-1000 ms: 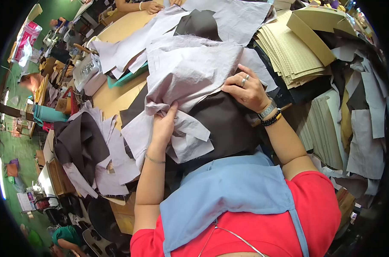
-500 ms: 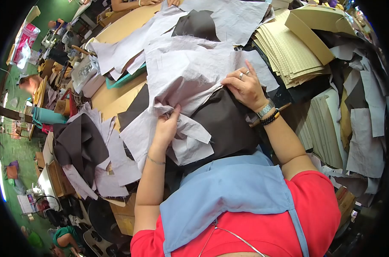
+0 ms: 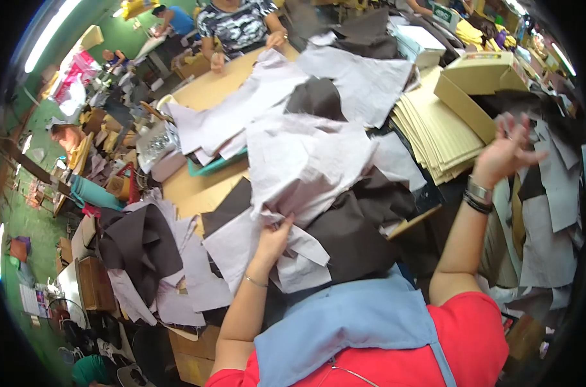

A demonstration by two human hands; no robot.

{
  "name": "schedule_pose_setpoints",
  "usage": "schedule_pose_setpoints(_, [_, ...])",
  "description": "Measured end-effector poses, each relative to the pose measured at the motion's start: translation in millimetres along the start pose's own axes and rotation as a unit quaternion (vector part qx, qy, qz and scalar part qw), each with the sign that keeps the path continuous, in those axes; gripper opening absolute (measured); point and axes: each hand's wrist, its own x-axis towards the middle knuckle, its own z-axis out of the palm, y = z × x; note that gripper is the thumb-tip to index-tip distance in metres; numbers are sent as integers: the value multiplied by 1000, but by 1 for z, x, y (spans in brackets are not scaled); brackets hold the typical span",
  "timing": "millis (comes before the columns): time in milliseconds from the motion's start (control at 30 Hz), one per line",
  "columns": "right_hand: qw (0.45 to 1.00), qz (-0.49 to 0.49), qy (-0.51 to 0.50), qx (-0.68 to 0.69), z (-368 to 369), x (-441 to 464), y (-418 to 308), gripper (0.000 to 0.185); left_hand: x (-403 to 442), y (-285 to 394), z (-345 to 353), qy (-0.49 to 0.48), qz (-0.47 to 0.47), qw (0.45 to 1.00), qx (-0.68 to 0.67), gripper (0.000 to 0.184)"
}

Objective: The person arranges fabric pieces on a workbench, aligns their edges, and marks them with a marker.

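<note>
My left hand [image 3: 275,238] is closed on a bunched fold of a light grey fabric piece [image 3: 306,151] in front of my apron. Raised off to the right, my right hand [image 3: 509,151] has its fingers spread and holds nothing; the motion blurs it slightly. It is nearest to the open cardboard box [image 3: 480,77] and the hanging fabric strips. Under and beside the grey piece lies dark brown fabric [image 3: 344,232], partly covered by it.
A stack of cream sheets [image 3: 428,122] stands right of the fabric. Dark fabric [image 3: 141,248] and grey pieces are heaped at left. Across the wooden table [image 3: 206,90] sits another person [image 3: 238,29]. Light grey scraps [image 3: 547,226] hang at far right.
My right hand has let go of the fabric and swung up and right, its fingers now spread. My left hand still grips the grey piece. The view has tilted up, showing the person opposite.
</note>
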Motion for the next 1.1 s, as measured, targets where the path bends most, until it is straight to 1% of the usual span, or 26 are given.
schedule_pose_setpoints(33, [999,8,27,21,-16,19,6,94,0,-1,1,-1,-10,1000,-4,34])
schedule_pose_setpoints(67, [998,11,11,63,-34,34,15,95,0,0,0,-2,-23,1000,-8,32])
schedule_pose_setpoints(167, [996,13,-26,90,-50,39,18,96,-5,9,1,-9,-48,999,-5,27])
schedule_pose_setpoints(233, [995,11,-53,80,-55,36,20,97,-9,10,3,-3,-5,1000,-6,27])
schedule_pose_setpoints(333, [994,26,-23,100,-53,32,28,95,-6,-1,8,1,54,999,6,29])
schedule_pose_setpoints(367, [995,36,-16,94,-54,36,35,92,-5,-6,6,14,72,997,11,30])
schedule_pose_setpoints(400, [995,41,-4,96,-47,33,34,88,-7,-2,6,-8,48,999,-12,32])
schedule_pose_setpoints(433, [996,39,-3,74,-43,31,34,79,-8,3,6,-26,25,999,-40,33])
schedule_pose_setpoints(467, [998,39,-8,54,-42,31,37,70,-6,2,4,-42,-16,999,-30,35])
schedule_pose_setpoints(500, [949,106,-142,260,-60,38,41,58,-5,1,7,-44,32,997,-55,45])
schedule_pose_setpoints(533, [954,98,-155,238,-53,35,37,49,-5,2,6,-33,78,996,5,52])
schedule_pose_setpoints(567, [958,88,-168,217,-46,31,34,42,-5,6,7,-55,74,995,-33,59])
schedule_pose_setpoints(600, [997,-14,-67,-38,-28,16,21,38,-9,16,8,-41,59,997,-3,62])
schedule_pose_setpoints(633, [959,92,-175,201,-65,46,47,37,-6,8,8,-47,77,996,-15,64])
schedule_pose_setpoints(700, [948,121,-186,229,-80,72,78,41,-2,3,8,-54,104,993,-31,66])
schedule_pose_setpoints(800, [989,68,-80,102,-64,59,62,71,-7,8,8,-53,113,991,-46,67])
schedule_pose_setpoints(833, [991,67,-64,95,-60,57,59,75,-7,7,8,-53,110,991,-48,67])
schedule_pose_setpoints(933, [991,67,-43,104,-51,47,50,65,-3,-1,10,-44,114,991,-47,67])
schedule_pose_setpoints(967, [990,62,-49,112,-53,47,51,61,-2,-5,11,-41,119,991,-45,67])
schedule_pose_setpoints(1067, [991,56,-47,109,-52,43,53,54,-6,6,7,-64,58,996,-36,68])
schedule_pose_setpoints(1100, [991,54,-49,115,-53,41,52,52,-3,-4,9,-46,112,992,-42,67])
